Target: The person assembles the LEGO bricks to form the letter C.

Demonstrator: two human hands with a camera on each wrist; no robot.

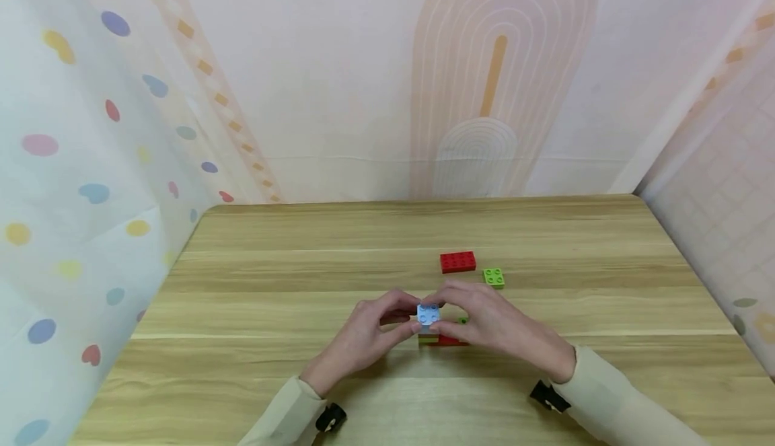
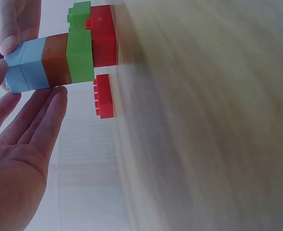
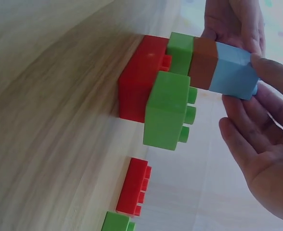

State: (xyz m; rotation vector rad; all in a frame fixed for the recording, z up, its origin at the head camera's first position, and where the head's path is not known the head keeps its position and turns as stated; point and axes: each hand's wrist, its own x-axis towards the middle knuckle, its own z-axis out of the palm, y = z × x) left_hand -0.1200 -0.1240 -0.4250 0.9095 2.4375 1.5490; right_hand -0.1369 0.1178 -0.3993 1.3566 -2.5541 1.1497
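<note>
A light-blue brick (image 1: pixel 428 314) tops a small tower of toy building bricks. My left hand (image 1: pixel 372 330) and right hand (image 1: pixel 493 317) pinch this blue top from opposite sides, fingers behind and thumbs toward me. In the left wrist view, a seam crosses the blue part (image 2: pixel 28 65). Below it come a brown brick (image 2: pixel 56 59), a green brick (image 2: pixel 80 57) and a red base brick (image 2: pixel 103 43) on the table. Another green brick (image 3: pixel 165 111) sits on the red base beside the tower, its studs bare in the right wrist view.
Farther back on the wooden table (image 1: pixel 290 264) lie a loose red brick (image 1: pixel 458 262) and a small lime-green brick (image 1: pixel 493 278). Patterned cloth (image 1: pixel 339 96) hangs behind the table and along its sides.
</note>
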